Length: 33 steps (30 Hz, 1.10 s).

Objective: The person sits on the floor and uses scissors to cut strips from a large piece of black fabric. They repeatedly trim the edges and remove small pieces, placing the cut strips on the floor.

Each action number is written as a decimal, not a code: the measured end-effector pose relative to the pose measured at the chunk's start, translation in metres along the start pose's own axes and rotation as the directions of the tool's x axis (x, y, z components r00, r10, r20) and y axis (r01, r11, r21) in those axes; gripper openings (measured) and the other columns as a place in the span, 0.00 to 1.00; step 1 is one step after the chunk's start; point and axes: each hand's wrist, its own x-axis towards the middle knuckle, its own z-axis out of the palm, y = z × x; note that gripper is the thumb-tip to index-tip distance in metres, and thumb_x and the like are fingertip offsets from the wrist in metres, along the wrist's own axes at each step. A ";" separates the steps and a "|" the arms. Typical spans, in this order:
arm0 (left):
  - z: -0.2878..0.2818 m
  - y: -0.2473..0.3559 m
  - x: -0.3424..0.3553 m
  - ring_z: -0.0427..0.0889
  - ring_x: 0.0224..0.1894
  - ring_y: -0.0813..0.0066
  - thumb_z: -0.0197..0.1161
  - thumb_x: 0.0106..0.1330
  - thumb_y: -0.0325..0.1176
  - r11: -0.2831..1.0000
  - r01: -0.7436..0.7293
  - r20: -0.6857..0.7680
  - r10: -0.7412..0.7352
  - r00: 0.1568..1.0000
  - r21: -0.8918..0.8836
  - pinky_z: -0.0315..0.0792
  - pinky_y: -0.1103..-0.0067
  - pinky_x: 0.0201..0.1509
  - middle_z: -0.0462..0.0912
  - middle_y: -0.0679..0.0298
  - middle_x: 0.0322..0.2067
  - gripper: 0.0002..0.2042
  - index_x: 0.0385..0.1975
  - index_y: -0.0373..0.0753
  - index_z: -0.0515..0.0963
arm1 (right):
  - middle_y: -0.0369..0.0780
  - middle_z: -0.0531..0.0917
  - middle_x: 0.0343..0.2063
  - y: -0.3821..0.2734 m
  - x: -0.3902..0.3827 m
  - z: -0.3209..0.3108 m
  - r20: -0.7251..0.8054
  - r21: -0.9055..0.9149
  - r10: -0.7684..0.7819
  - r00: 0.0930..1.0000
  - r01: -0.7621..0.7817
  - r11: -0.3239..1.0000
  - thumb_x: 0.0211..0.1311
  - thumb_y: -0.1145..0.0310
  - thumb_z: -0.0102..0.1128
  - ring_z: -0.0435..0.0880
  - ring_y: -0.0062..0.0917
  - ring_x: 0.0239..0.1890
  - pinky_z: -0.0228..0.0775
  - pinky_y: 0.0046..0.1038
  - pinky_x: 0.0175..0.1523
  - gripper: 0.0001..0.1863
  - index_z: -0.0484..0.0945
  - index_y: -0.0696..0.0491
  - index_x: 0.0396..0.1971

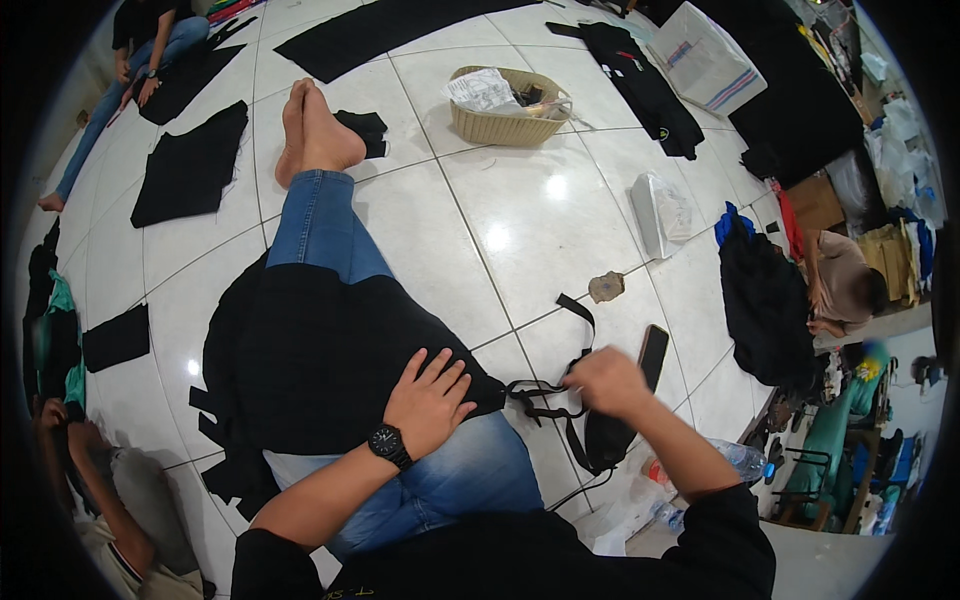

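Note:
Black cloth point(330, 350) lies across my outstretched legs, over blue jeans. My left hand point(428, 408) rests flat on it with fingers spread, and a black watch is on that wrist. To the right of the cloth, my right hand point(608, 382) is raised with its fingers closed; what they hold, if anything, is too small and blurred to tell. Under and beside it on the floor are black straps point(580, 312) and a black pouch point(605, 440). A dark phone point(654, 350) lies just right of that hand. Ahead is a small brown flat piece point(606, 288).
A beige basket point(512, 125) with papers stands on the tiles ahead. Black cloth pieces point(190, 165) lie left. A white box point(705, 60) stands far right; plastic bottles point(740, 458) lie near my right arm. Other people sit at far left, near left and right.

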 end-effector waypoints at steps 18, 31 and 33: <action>0.005 -0.005 -0.014 0.69 0.70 0.60 0.61 0.68 0.45 1.000 -0.004 -0.109 0.003 0.994 -0.015 0.54 0.57 0.77 0.80 0.56 0.59 0.20 0.50 0.36 0.82 | 0.44 0.75 0.22 -0.020 0.010 0.016 -0.056 -0.049 -0.074 0.996 0.072 0.996 0.61 0.61 0.64 0.75 0.42 0.30 0.65 0.43 0.41 0.15 0.71 0.53 0.22; 0.010 0.001 -0.015 0.68 0.70 0.59 0.57 0.71 0.47 0.998 0.051 -0.072 -0.049 0.996 0.028 0.51 0.55 0.78 0.80 0.56 0.60 0.22 0.53 0.35 0.81 | 0.51 0.83 0.40 -0.073 0.079 -0.018 -0.211 0.098 0.066 0.975 -0.046 0.994 0.73 0.61 0.53 0.81 0.45 0.49 0.66 0.42 0.64 0.18 0.79 0.63 0.42; 0.011 -0.003 -0.017 0.68 0.70 0.59 0.57 0.71 0.47 0.998 0.044 -0.065 -0.041 0.997 0.044 0.51 0.55 0.78 0.79 0.56 0.60 0.22 0.54 0.35 0.81 | 0.50 0.82 0.36 -0.068 0.073 -0.010 -0.228 -0.085 -0.152 0.962 0.136 0.987 0.65 0.66 0.57 0.80 0.48 0.45 0.69 0.43 0.59 0.11 0.79 0.60 0.37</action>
